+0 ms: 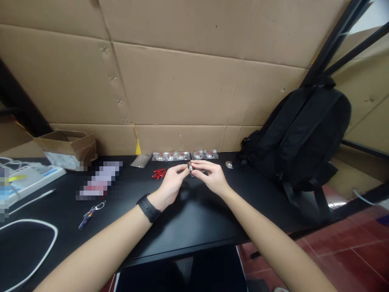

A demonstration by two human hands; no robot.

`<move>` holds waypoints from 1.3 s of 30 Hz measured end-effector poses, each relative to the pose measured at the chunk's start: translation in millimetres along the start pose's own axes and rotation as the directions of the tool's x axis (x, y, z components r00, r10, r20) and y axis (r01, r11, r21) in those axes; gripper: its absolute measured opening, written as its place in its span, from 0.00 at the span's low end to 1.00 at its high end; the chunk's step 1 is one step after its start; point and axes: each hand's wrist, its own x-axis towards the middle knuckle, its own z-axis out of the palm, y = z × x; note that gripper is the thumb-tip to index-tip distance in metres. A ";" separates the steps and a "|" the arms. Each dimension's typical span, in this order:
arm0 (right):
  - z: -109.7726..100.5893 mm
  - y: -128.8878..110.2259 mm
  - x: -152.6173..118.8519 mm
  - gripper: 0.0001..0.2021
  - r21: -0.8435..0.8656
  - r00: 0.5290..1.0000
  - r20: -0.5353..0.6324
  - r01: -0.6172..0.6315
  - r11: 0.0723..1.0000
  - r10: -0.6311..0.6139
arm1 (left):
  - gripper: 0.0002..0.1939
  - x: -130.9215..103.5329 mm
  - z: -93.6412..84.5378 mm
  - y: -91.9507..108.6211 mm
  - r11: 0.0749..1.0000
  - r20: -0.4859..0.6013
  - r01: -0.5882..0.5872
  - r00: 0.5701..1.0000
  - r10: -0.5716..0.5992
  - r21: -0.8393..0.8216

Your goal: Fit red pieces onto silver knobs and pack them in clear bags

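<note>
While both forearms reach in over the desk (197,231) and angle toward each other, the left hand (170,184) and right hand (213,178) meet around the middle. Fingers on both are pinched in narrow on a small shiny round piece (190,166), so that's sitting right between the fingertips. Container-wise, there's a row of clear packets (172,156) along the back with silvery discs inside, some red showing too. Just left of those lies a greyish bag (141,161), contents too small to make out. Further left, an open-topped cardboard box (65,149), can't really see inside.
</note>
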 end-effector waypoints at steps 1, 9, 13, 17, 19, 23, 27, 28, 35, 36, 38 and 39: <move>0.0 -1.3 0.1 0.11 -0.016 1.000 0.013 0.012 1.000 -0.012 | 0.18 -0.3 0.0 1.5 0.999 0.010 0.021 1.000 -0.020 -0.034; 1.3 0.3 1.2 0.08 -0.028 0.999 -0.029 0.031 0.999 -0.032 | 0.16 -0.9 1.7 2.4 0.984 -0.017 0.112 0.993 -0.115 -0.138; -0.3 1.9 1.5 0.06 -0.112 0.996 -0.042 0.076 0.991 -0.081 | 0.18 -2.1 4.0 2.8 0.980 -0.051 0.134 0.989 -0.142 -0.146; 0.7 0.1 -0.1 0.06 -0.225 0.990 -0.059 0.115 0.968 -0.132 | 0.20 -5.8 9.5 6.6 0.983 -0.070 0.139 0.987 -0.148 -0.124; 2.0 -0.7 -0.6 0.06 -0.245 0.989 -0.052 0.125 0.962 -0.141 | 0.19 -7.4 12.5 7.3 0.984 -0.088 0.133 0.986 -0.143 -0.115; 1.9 0.3 0.3 0.05 -0.334 0.986 0.012 0.159 0.929 -0.165 | 0.16 -4.0 11.7 5.7 0.992 -0.089 0.117 0.989 -0.120 -0.041; -2.9 1.7 1.6 0.04 -0.486 0.971 0.164 0.233 0.842 -0.175 | 0.12 7.6 -4.9 10.0 0.973 -0.174 -0.108 0.974 0.144 0.203; -4.2 1.7 1.6 0.04 -0.511 0.967 0.191 0.246 0.824 -0.170 | 0.12 9.9 -10.1 12.6 0.928 -0.115 -0.180 0.967 0.228 0.325; -8.8 -0.5 1.1 0.05 -0.538 0.951 0.253 0.293 0.790 -0.180 | 0.09 7.0 -18.3 20.7 0.507 0.267 -0.322 0.947 0.179 0.800; -9.5 -0.7 1.3 0.05 -0.536 0.949 0.261 0.297 0.790 -0.180 | 0.09 6.0 -16.4 19.2 0.482 0.259 -0.309 0.951 0.170 0.820; -11.2 -1.1 1.5 0.05 -0.546 0.947 0.269 0.302 0.782 -0.178 | 0.07 5.4 -13.9 15.2 0.448 0.244 -0.279 0.960 0.134 0.850; -11.9 -1.4 1.5 0.05 -0.554 0.946 0.272 0.303 0.775 -0.175 | 0.07 5.9 -13.7 13.2 0.450 0.241 -0.263 0.965 0.106 0.853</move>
